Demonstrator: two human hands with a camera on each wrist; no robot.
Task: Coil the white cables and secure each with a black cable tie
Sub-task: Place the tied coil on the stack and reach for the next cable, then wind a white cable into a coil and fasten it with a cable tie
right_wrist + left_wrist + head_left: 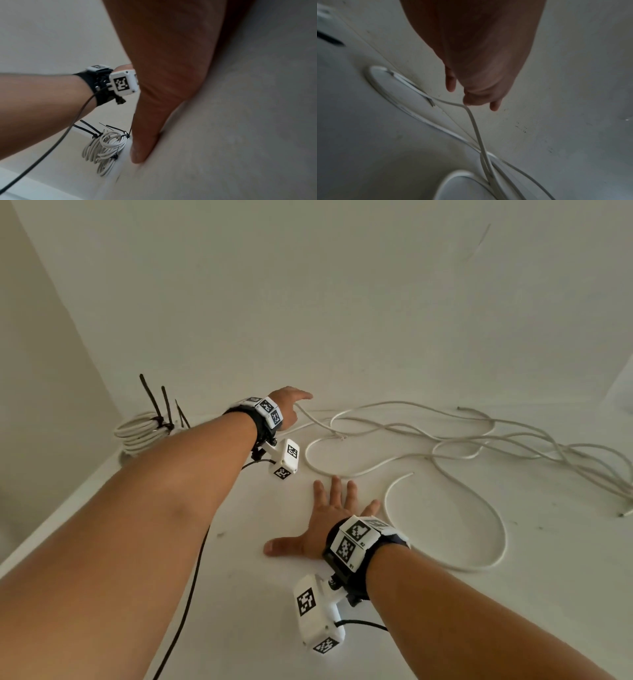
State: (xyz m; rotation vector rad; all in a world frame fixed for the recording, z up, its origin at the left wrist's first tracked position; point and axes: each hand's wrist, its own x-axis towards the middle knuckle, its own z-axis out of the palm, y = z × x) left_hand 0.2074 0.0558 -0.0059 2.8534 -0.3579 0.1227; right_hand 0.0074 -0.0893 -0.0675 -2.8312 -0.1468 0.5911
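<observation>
Several loose white cables (445, 445) sprawl over the white table (445, 604) from the middle to the right. My left hand (289, 405) reaches to the back by the wall and pinches one white cable (476, 128) near its end, lifting it off the surface; the left wrist view shows the cable bending at my left hand (471, 100). My right hand (330, 515) lies flat on the table with fingers spread, holding nothing; its thumb (145, 135) presses the surface. A stack of coiled cables (144, 429) bound with black cable ties (161, 405) sits at the back left.
The wall (308, 302) rises right behind the cables, and a side wall (41, 354) closes the left. The coiled cables (106, 147) lie in that corner. A thin black wire (191, 577) hangs from my left wrist camera over the table's left edge.
</observation>
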